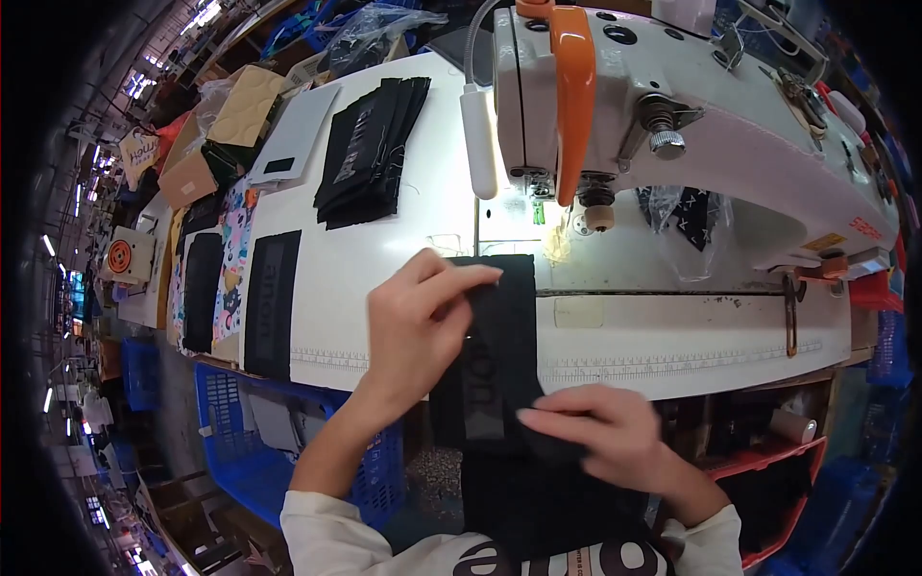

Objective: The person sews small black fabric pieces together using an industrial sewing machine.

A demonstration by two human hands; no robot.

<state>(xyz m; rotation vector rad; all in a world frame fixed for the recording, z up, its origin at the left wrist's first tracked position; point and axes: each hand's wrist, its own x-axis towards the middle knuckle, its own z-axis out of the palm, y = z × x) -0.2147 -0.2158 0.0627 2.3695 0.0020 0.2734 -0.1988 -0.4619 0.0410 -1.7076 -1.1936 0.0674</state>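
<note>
A black fabric piece (509, 317) with a grey printed logo hangs over the front edge of the white sewing table (403, 250), just before the needle of the sewing machine (672, 106). My left hand (418, 331) pinches the fabric's upper left edge, with the fingers lying over it. Lower down, my right hand (605, 432) presses on the fabric near my lap and grips a fold of it. The lower end of the fabric runs down out of sight against my shirt.
A stack of black pieces (370, 154) lies at the table's back left, beside a white panel (293, 134). More black strips (272, 302) lie at the left edge. A blue crate (240, 442) stands below the table. An orange lever (573, 86) sticks out from the machine.
</note>
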